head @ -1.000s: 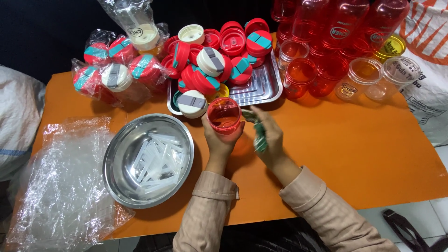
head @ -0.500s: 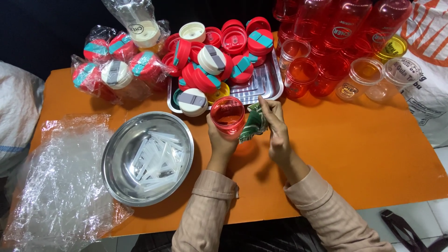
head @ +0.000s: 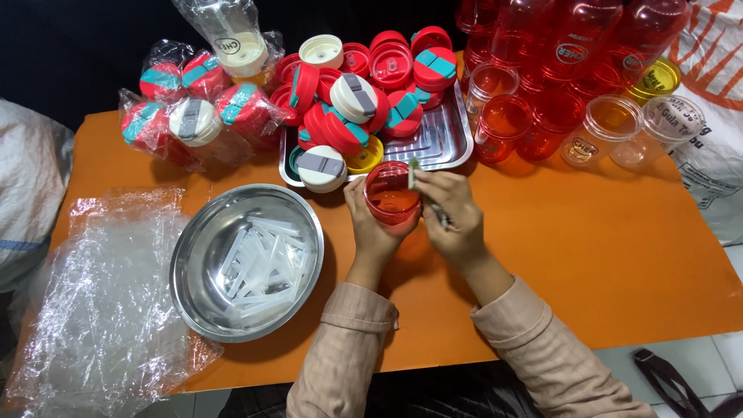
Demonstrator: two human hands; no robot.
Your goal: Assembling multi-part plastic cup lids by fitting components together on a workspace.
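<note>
Left hand [head: 373,226] cups red lid [head: 392,194] from its left over orange table [head: 604,248], right hand [head: 453,217] pinches small green piece [head: 414,174] touching lid's right rim, piece upright, right hand nearer.

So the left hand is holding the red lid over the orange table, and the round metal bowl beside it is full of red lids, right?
Not quite. The head view shows the metal bowl holds clear plastic strips, not red lids. The rest stands: the left hand holds the red lid over the orange table.
</note>
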